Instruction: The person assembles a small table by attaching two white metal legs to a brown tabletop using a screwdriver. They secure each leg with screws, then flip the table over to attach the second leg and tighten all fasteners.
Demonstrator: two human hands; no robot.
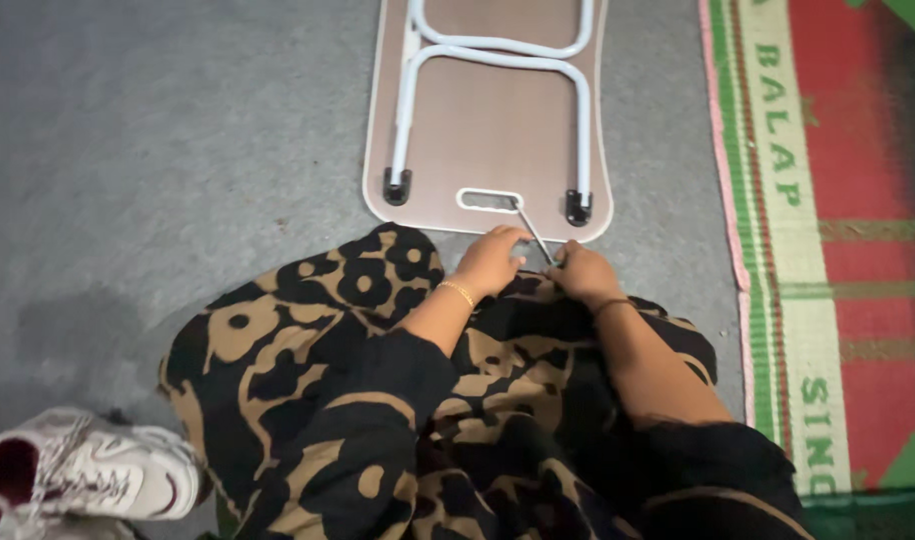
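A small brown folding table (pixel 488 120) lies upside down on the grey floor, its white tube legs (pixel 498 55) folded flat against it. My right hand (pixel 583 272) grips a thin metal rod (pixel 533 232) whose tip reaches the table's handle slot (pixel 488 200). My left hand (pixel 490 258) rests beside it on my lap, fingers curled near the rod's lower end. A gold bangle circles my left wrist. Both hands lie on black and tan patterned fabric (pixel 378 350).
A woven mat (pixel 828 250) in red, green and cream lies along the right. White and dark red sports shoes (pixel 78 470) sit at the bottom left. Grey floor (pixel 158 150) spreads to the left of the table.
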